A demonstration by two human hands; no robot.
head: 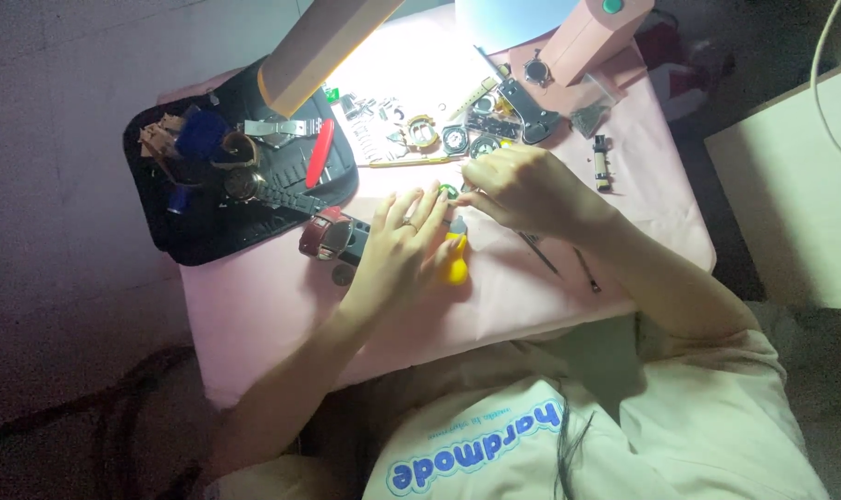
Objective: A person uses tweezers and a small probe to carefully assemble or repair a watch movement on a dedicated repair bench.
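Between my two hands, just above the middle of the pink table (254, 306), sits a small green-faced watch part (449, 191), and it looks only partly dealt with: I judge the work is mid-way, since many loose pieces lie spread out and nothing nearby reads as a finished, closed watch. My right hand (522, 190) comes in from three o'clock of that part, fingers pinched narrow at its edge; the view is dim and small here, so I cannot tell whether they grip the part itself or a fine tool touching it. My left hand (397, 245) lies at seven o'clock of it, fingers flat and spread, pressing down beside a yellow-handled tool (455, 264) whose tip points up toward the part; that hand holds nothing closed. At nine o'clock of my left hand rests a red-strapped watch (328, 233). Further out at twelve o'clock, under the lamp's glare, lie watch cases and rings (439, 137) in a loose cluster, still apart from one another. At ten o'clock a black tool roll (198, 231) lies open with a red-handled tool (320, 153) and a metal bracelet watch (258, 188) on it. At four o'clock thin metal picks (587, 273) lie unused on the cloth.
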